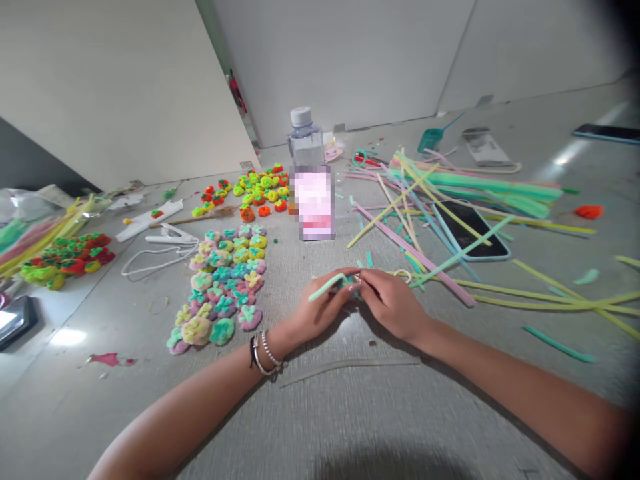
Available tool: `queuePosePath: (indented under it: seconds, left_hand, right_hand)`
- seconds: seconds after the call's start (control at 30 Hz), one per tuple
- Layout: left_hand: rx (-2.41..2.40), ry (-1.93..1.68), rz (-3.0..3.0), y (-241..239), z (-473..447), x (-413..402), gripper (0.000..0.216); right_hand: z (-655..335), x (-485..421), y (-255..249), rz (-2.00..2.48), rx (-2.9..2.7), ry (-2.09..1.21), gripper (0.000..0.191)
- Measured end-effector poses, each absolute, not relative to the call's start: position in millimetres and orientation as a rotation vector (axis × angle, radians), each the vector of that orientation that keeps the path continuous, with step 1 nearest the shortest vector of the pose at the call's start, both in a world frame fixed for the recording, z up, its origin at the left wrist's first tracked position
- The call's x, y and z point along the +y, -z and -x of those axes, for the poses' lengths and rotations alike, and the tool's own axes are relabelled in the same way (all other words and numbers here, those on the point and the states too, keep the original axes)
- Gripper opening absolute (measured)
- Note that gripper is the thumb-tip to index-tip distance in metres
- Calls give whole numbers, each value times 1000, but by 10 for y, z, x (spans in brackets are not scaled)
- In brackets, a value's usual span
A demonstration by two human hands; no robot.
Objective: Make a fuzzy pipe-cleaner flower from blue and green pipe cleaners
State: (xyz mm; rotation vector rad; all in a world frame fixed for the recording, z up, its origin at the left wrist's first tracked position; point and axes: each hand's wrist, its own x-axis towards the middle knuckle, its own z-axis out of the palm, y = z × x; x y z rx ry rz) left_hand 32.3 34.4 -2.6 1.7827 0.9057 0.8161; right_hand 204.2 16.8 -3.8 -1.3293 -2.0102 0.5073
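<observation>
The person's left hand (320, 305) is curling its fingers in close, with thumb and fingertips pinching a small teal-green fuzzy piece (351, 285), while the right hand (393, 301) is meeting it fingertip to fingertip, also narrowed on that piece. The piece is sitting between the two hands, just above the middle of the grey tabletop (320, 440); its shape is largely hiding behind the fingers. A pale mint-green fuzzy strip (326, 287) is slanting across the left hand, one end sticking out free, so the piece is apparently being worked on and looking unfinished; whether strip and piece are joining, I cannot tell. Beneath the forearms, a narrow translucent strip (350, 365) is lying on the surface. Just left of the hands, pastel flower-shaped fuzzy pieces (223, 330) are resting in a close block, seeming already complete. Beyond them, toward the far edge, small round yellow-green and orange fuzzy pieces with green tops (263, 190) are lying grouped and fully shaped, judging by their look. A phone with a pink-and-white screen (315, 203) is facing the hands, in front of a clear plastic bottle with a white cap (306, 143). Toward the right edge, loose pink, yellow and blue fuzzy strips (414, 253) are crossing a dark-screened phone in a light blue case (467, 230); these, with a mint-green bundle of strips (523, 189) behind, are remaining straight and unshaped, so plenty of material is apparently waiting unused.
</observation>
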Motion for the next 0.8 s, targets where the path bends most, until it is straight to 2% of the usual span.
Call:
queuePosePath:
  seconds: [0.23, 0.63, 0.8]
  left_hand:
    - [955, -827, -1435, 156, -396, 390, 40]
    - [1064, -816, -1605, 66, -380, 386, 48]
    - [1103, -858, -1580, 67, -382, 406, 49]
  right_hand:
    - [-2035, 153, 44, 1301, -2081, -430, 26]
    - [-2057, 145, -18, 1097, -2435, 172, 27]
    - [-2057, 145, -10, 1111, -2436, 148, 29]
